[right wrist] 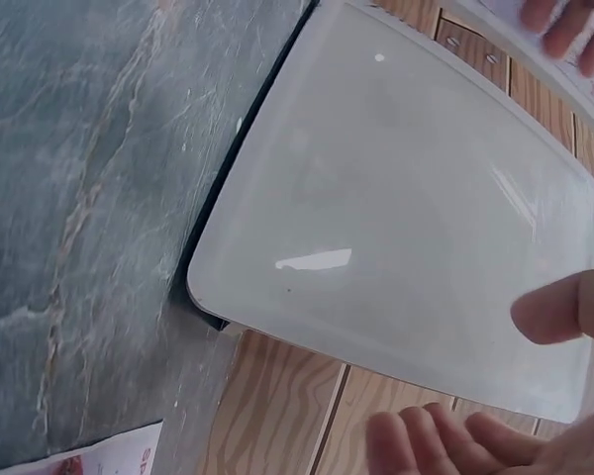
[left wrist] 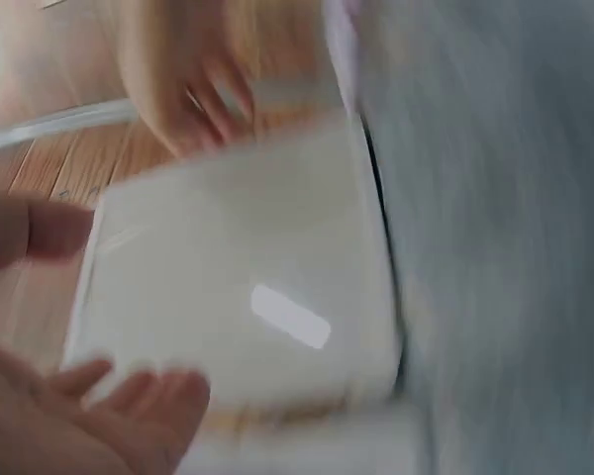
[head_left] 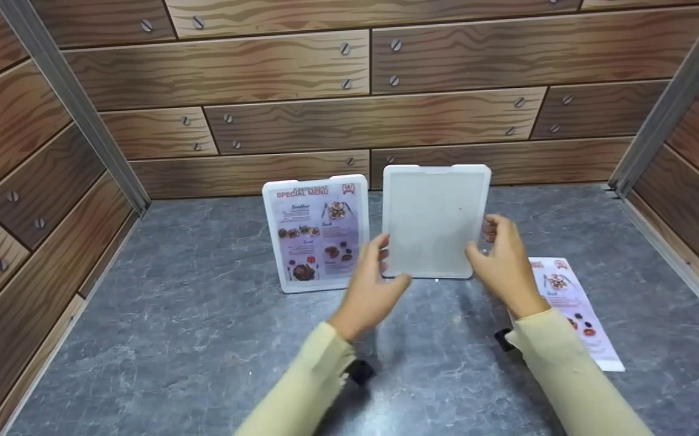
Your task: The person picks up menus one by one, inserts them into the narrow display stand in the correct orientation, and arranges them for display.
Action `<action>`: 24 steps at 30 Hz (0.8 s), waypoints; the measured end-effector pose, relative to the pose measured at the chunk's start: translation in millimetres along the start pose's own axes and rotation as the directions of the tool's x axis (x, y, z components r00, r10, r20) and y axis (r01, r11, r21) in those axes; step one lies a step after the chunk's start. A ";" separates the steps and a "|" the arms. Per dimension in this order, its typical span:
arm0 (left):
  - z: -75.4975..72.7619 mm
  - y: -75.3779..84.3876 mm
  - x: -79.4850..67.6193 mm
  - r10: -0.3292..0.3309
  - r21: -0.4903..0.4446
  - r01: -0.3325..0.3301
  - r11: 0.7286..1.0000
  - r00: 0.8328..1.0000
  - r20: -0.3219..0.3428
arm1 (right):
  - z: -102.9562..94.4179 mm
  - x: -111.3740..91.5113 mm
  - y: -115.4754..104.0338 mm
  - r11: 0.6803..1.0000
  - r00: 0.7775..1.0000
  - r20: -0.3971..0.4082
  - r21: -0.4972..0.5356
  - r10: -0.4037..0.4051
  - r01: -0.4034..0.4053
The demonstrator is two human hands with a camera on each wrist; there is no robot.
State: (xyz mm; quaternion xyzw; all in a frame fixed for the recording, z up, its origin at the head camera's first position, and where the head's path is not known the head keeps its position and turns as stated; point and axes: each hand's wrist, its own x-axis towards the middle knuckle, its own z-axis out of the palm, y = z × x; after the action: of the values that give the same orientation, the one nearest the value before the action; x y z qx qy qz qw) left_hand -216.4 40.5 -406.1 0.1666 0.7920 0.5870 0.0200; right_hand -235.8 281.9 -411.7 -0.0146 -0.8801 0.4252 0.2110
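Note:
A blank menu holder (head_left: 434, 221) with a white frame and a clear cover stands upright at the back of the tabletop. My left hand (head_left: 370, 287) is at its lower left corner, thumb and fingers spread apart. On the other side, my right hand (head_left: 503, 260) is close by the right edge, thumb in front and loosely bent fingers past the side. In the right wrist view a gap shows between those fingers and the holder (right wrist: 396, 218). Left of it stands a second holder (head_left: 319, 236) with a printed special menu inside, partly behind my left hand.
A loose menu sheet (head_left: 573, 309) lies on the grey marbled tabletop (head_left: 192, 339) at the right, partly under my right forearm. Wood-patterned panels (head_left: 276, 66) wall in the back and both sides, with metal corner strips (head_left: 77, 109).

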 end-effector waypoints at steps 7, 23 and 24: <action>30.4 1.1 7.4 0.002 -0.030 -0.004 1.000 0.997 -0.076 | -4.8 -2.3 -0.6 0.998 0.996 0.077 -0.037 0.048 -0.045; 31.3 -18.2 22.0 -0.112 -0.065 0.106 0.992 0.988 -0.101 | -6.5 1.4 1.0 0.992 0.989 0.129 -0.117 0.069 -0.054; 31.5 -18.4 22.6 -0.113 -0.062 0.107 0.992 0.989 -0.097 | -7.1 1.7 1.6 0.992 0.989 0.130 -0.117 0.067 -0.052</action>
State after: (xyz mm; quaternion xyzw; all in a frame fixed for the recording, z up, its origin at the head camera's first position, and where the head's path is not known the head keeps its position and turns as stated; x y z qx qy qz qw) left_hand -235.0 71.3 -429.4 0.0925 0.7831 0.6148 0.0172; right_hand -234.9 288.4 -408.4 -0.0246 -0.9141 0.3806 0.1377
